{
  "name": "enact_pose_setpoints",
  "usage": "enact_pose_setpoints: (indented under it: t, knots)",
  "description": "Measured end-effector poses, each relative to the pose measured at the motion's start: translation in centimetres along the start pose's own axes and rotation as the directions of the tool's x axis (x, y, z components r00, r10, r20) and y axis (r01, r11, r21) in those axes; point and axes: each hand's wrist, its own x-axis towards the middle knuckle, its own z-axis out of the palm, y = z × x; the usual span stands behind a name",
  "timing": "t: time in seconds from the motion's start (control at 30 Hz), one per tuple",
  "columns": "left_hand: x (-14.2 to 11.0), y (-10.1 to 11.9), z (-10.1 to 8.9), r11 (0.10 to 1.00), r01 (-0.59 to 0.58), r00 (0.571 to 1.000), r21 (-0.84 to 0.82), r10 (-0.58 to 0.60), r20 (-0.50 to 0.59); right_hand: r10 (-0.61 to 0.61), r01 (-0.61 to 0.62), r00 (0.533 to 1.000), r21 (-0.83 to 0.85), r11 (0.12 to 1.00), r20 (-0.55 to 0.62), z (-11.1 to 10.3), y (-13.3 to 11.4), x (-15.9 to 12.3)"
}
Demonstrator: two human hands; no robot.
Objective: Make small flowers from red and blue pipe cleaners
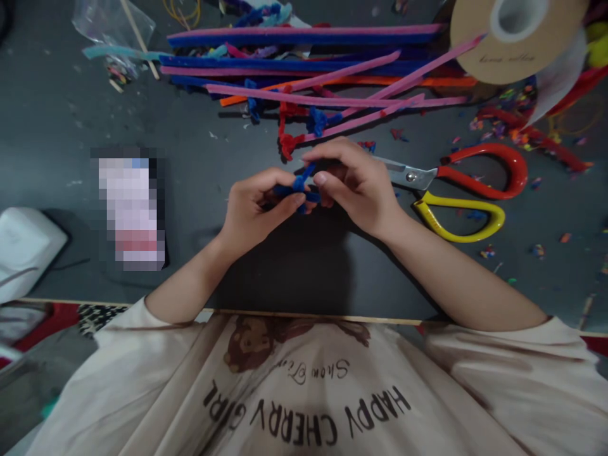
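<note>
A small twisted blue pipe cleaner (299,184) is between my hands above the dark table. My left hand (260,206) pinches it from the left, thumb and fingers closed around its middle. From the right, my right hand (354,180) has its thumb and fingers closed at the blue ends; part of the pipe cleaner is hidden by the fingers. Just beyond my hands lies a bent red pipe cleaner piece (286,130) beside a knotted blue piece (317,120). Scissors (418,176) with one red and one yellow handle lie right of my right hand, their blade tips hidden behind it.
Long pink pipe cleaners (332,98), blue ones and an orange one lie across the back. A cardboard spool (463,44) is at the back right, near colourful scraps (517,117). A phone (133,212) and a white box-shaped object (26,250) lie at left.
</note>
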Motion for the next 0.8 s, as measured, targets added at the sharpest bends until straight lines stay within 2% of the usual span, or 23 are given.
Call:
enact_pose_setpoints:
  t: [0.1, 0.2, 0.37, 0.6, 0.8]
  knots:
    - [0.15, -0.21, 0.06, 0.999, -0.028, 0.996, 0.024, 0.03, -0.081, 0.084, -0.083, 0.996, 0.043, 0.996, -0.029, 0.14, -0.04, -0.11]
    - [0.16, -0.34, 0.0, 0.999, -0.037, 0.996, 0.034, 0.039, -0.085, 0.109, -0.108, 0.994, 0.054, 0.993, -0.021, 0.23, 0.04, -0.18]
    - [0.14, -0.34, -0.1, 0.998, -0.01, 0.997, 0.065, 0.015, -0.082, 0.094, -0.093, 0.995, 0.058, 0.994, -0.025, 0.11, -0.07, -0.14]
    - [0.36, -0.45, -0.04, 0.985, -0.005, 0.996, 0.173, 0.02, -0.087, 0.009, -0.007, 0.998, -0.027, 1.0, 0.069, -0.17, -0.29, -0.02]
    - [0.29, -0.42, -0.01, 0.993, -0.022, 0.997, 0.12, 0.031, -0.072, 0.026, -0.026, 0.998, 0.002, 1.0, 0.053, -0.09, -0.26, 0.04]
